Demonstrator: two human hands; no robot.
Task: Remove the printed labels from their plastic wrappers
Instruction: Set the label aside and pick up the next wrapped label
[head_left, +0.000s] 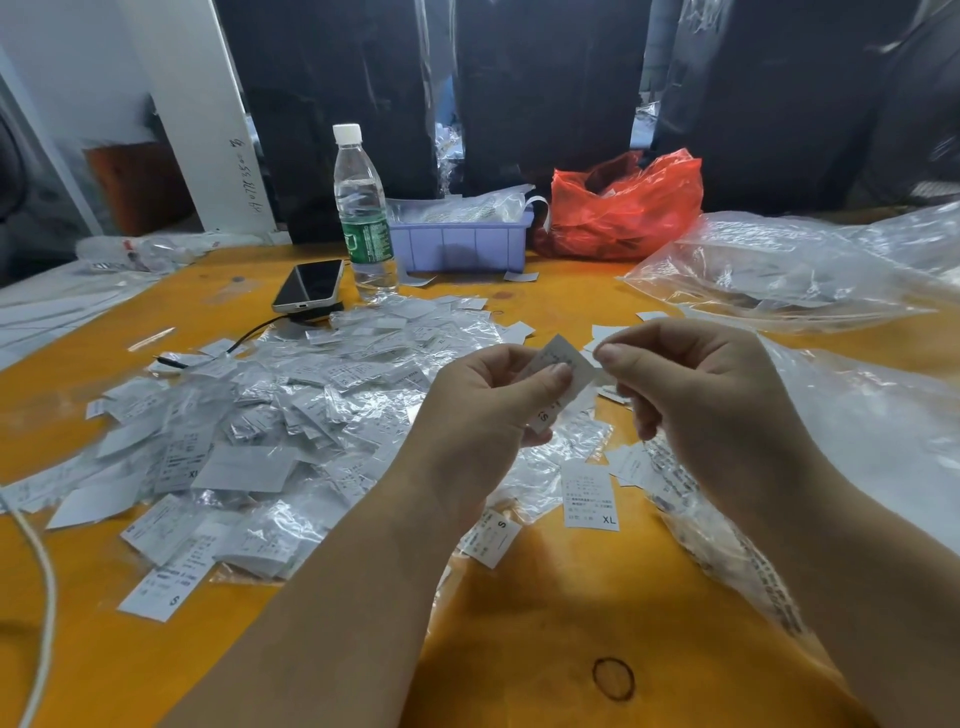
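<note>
Both our hands meet mid-frame: left hand pinches the wrapped label, right hand nips its upper corner; slick plastic could slip, or the label could tear

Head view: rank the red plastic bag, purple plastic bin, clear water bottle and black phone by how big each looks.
1. Red plastic bag
2. Purple plastic bin
3. Clear water bottle
4. Black phone, though it lies flat and foreshortened, so its place is unsure.
</note>
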